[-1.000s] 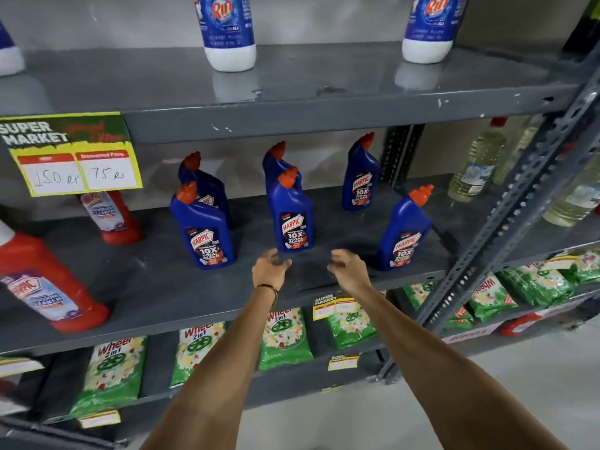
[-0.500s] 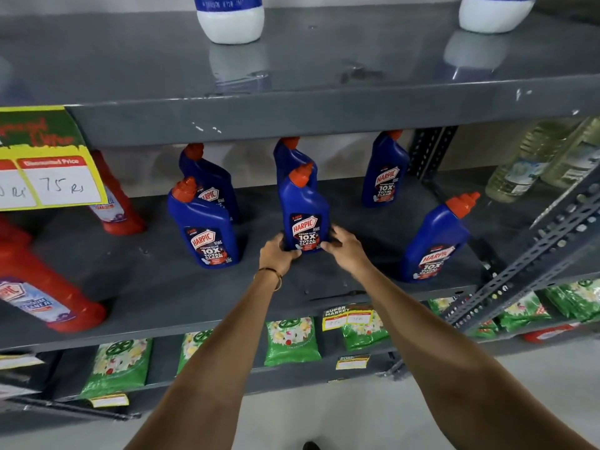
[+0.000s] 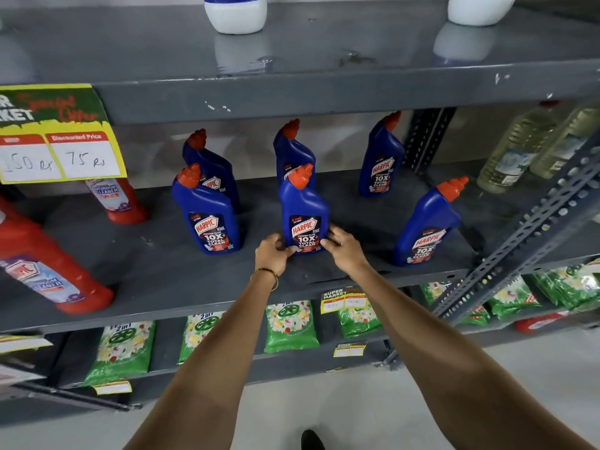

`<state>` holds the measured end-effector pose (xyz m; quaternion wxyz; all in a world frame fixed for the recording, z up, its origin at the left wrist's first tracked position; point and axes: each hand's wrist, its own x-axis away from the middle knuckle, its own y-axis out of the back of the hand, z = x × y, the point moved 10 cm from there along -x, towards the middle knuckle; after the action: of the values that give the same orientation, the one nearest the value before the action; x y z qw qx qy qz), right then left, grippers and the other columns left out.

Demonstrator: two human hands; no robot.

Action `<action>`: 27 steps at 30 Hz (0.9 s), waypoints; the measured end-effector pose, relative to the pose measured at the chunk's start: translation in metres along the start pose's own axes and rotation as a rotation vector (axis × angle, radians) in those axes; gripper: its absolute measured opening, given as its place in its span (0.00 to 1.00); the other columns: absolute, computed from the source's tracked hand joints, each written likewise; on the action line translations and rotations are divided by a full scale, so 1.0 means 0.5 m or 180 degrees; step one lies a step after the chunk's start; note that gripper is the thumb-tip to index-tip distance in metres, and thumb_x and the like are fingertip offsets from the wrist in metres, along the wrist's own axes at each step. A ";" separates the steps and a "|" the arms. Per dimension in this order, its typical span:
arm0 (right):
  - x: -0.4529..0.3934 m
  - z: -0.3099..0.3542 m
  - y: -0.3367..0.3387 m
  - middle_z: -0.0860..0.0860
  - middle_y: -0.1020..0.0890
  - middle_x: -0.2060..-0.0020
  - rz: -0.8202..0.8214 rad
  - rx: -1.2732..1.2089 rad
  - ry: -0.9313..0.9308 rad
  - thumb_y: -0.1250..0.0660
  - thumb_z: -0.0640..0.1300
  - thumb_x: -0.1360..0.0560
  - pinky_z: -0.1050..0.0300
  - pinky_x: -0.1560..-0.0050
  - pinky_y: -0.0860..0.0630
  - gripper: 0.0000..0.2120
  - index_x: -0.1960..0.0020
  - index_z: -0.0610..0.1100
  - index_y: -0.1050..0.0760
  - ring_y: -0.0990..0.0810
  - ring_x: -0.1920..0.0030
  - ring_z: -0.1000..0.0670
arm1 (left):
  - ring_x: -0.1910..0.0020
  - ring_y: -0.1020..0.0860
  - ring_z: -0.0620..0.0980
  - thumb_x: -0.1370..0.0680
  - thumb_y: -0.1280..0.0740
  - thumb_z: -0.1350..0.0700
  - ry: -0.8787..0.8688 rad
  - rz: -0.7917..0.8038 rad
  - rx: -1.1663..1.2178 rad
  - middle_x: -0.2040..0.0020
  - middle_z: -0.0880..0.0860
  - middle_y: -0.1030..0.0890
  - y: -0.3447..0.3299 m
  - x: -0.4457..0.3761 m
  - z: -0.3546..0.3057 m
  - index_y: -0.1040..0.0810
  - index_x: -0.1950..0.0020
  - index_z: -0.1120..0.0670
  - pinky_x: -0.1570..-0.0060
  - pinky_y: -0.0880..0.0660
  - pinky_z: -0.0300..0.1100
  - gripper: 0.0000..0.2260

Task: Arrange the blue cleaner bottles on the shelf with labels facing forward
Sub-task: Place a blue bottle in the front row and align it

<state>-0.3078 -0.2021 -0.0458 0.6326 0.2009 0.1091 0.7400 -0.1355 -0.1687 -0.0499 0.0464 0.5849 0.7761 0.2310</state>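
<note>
Several blue cleaner bottles with orange caps stand on the grey middle shelf (image 3: 162, 274). The front middle bottle (image 3: 303, 206) is upright, its label towards me. My left hand (image 3: 273, 251) grips its lower left side and my right hand (image 3: 341, 245) grips its lower right side. Another blue bottle (image 3: 292, 154) stands right behind it. At the front left is a bottle (image 3: 207, 212) with a further one (image 3: 211, 164) behind. One bottle (image 3: 381, 157) stands at the back right. The front right bottle (image 3: 425, 225) leans and faces slightly left.
Red cleaner bottles (image 3: 42, 264) stand at the left of the same shelf, below a yellow price sign (image 3: 61, 138). White-bottomed bottles (image 3: 235, 14) sit on the top shelf. Clear oil bottles (image 3: 516, 151) are at the right behind a slanted metal brace (image 3: 526, 235). Green packets (image 3: 289, 323) fill the lower shelf.
Both hands moved up from the shelf's front edge to the front middle blue bottle and closed on its base. The view moved closer.
</note>
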 end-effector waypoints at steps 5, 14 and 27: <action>0.045 -0.006 -0.001 0.42 0.23 0.36 -0.0039 -0.0040 0.0027 0.37 0.38 0.24 0.57 0.38 0.30 0.22 0.30 0.42 0.35 0.25 0.36 0.46 | 0.44 0.21 0.57 0.28 0.29 0.61 -0.0023 0.0017 -0.0014 0.44 0.61 0.18 0.007 0.040 0.007 0.24 0.42 0.62 0.40 0.26 0.48 0.16; 0.094 -0.011 0.009 0.41 0.20 0.40 -0.0126 0.0270 0.0070 0.35 0.38 0.25 0.54 0.41 0.29 0.18 0.36 0.39 0.30 0.23 0.39 0.44 | 0.43 0.21 0.58 0.29 0.28 0.61 -0.0074 0.0103 -0.0064 0.44 0.61 0.18 0.011 0.090 0.018 0.23 0.42 0.61 0.39 0.26 0.49 0.16; 0.122 -0.015 0.013 0.40 0.22 0.39 -0.0102 0.0184 0.0008 0.36 0.37 0.25 0.60 0.44 0.32 0.19 0.34 0.38 0.30 0.24 0.37 0.44 | 0.44 0.21 0.58 0.30 0.27 0.60 -0.0066 0.0155 -0.0096 0.45 0.61 0.18 0.009 0.117 0.019 0.23 0.43 0.61 0.40 0.25 0.50 0.17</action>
<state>-0.3243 -0.1429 -0.0403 0.6381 0.2163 0.1344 0.7266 -0.1465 -0.1104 -0.0449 0.0577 0.6051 0.7576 0.2378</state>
